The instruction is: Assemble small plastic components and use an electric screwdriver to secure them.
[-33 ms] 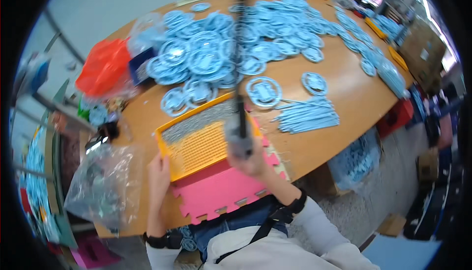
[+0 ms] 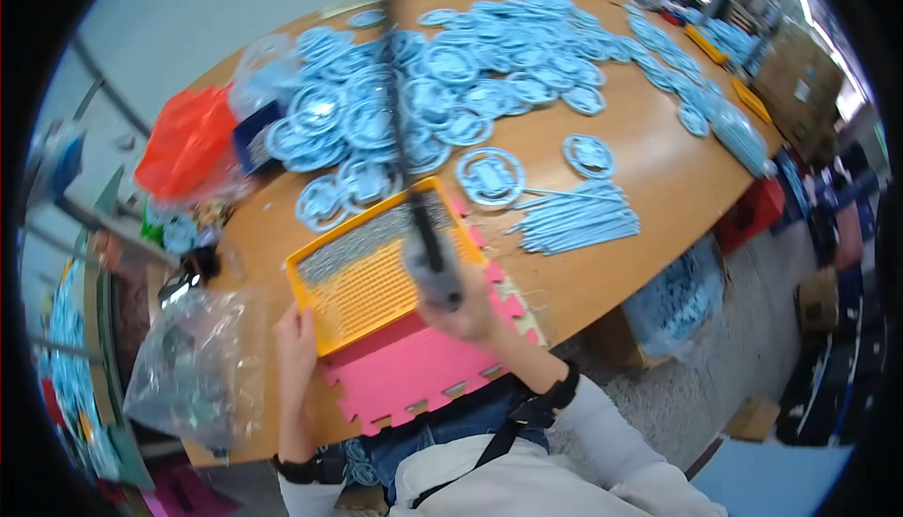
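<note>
A yellow tray point(image 2: 365, 293) with rows of small holes lies before me, a heap of small grey metal pieces, perhaps screws, spread over its far part. At its near left corner my left hand point(image 2: 297, 343) grips the rim, thumb and fingers closed. My right hand point(image 2: 467, 318) is wrapped around a grey power screwdriver point(image 2: 433, 277) with a black cord running up from it. The tool is held over the tray's right side, blurred, and its tip is hidden. Under the tray's near side lies a pink foam mat point(image 2: 404, 371) with notched edges.
Light blue plastic rings point(image 2: 489, 178) pile up across the far table. Blue sticks point(image 2: 583, 219) lie in a bundle to the right. A red bag point(image 2: 188, 145) and dark blue bin point(image 2: 254, 139) stand at the left, with a clear plastic bag point(image 2: 193, 366) nearer me.
The whole view has shifted slightly, so the table's things sit a little further left. My right hand and the screwdriver have come somewhat left and nearer me; my left hand keeps its grip.
</note>
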A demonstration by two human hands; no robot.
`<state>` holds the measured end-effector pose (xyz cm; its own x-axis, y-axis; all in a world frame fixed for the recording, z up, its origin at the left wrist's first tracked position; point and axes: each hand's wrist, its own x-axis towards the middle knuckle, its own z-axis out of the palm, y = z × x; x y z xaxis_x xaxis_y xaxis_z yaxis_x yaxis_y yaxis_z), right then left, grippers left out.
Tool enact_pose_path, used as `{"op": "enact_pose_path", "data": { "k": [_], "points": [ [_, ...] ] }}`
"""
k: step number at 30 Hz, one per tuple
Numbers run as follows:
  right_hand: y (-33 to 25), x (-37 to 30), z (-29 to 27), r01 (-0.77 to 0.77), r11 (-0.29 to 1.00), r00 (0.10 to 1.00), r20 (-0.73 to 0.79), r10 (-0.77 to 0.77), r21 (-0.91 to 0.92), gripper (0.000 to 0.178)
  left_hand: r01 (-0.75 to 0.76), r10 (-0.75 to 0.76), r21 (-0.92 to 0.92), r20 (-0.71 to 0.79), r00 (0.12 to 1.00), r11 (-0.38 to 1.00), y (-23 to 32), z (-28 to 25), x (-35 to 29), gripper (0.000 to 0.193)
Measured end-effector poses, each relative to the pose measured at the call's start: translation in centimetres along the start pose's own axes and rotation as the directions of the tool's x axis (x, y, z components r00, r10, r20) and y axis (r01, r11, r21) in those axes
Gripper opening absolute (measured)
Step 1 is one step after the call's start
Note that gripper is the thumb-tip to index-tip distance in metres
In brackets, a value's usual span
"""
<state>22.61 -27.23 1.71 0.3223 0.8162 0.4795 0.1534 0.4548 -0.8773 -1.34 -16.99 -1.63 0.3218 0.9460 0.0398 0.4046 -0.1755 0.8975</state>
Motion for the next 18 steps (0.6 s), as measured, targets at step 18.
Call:
{"op": "enact_pose_path", "data": {
  "k": [18],
  "points": [
    [-0.9, 0.7, -0.6, 0.101, 0.994, 0.995, -0.002, -0.101, 0.029, 0.039, 0.000, -0.006, 0.141, 0.045, 0.999, 0.990, 0.9, -0.2, 0.4, 0.025]
  ]
}}
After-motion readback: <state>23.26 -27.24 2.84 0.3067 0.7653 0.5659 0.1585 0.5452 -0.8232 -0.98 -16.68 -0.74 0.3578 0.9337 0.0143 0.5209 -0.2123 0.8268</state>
